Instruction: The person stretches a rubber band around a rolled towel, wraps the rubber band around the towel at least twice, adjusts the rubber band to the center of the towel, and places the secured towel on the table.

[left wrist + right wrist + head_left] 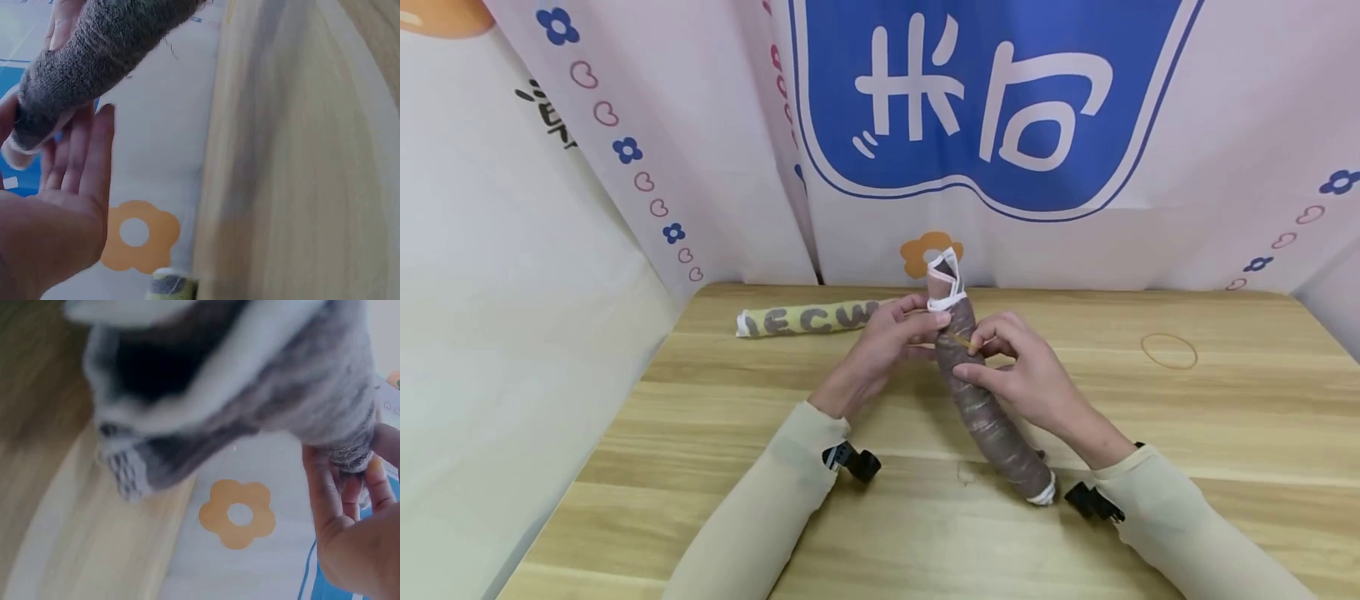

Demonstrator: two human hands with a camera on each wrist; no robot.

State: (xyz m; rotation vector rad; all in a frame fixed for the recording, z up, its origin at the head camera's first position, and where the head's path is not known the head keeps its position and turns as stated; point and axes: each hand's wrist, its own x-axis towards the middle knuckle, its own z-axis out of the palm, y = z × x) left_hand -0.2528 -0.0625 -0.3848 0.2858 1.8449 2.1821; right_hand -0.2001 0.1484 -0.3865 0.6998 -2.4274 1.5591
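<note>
A long brown-grey rolled towel [992, 425] with white edging is held slantwise above the table, its top end toward the backdrop. My left hand [880, 342] grips it near the upper end, thumb on the front and fingers behind. At the same part, my right hand [1030, 375] pinches a thin tan rubber band [958, 339] that lies across the towel. The left wrist view shows the fuzzy towel [106, 56] over the left fingers. Close to the right wrist camera, the towel's lower end [312, 394] is blurred and covers part of the view.
A yellow rolled towel [805, 322] with grey letters lies at the back left, partly behind my left hand. A second rubber band [1165, 335] rests on the wooden table [700, 500] at the right. A printed cloth backdrop [715, 125] hangs behind the table's back edge.
</note>
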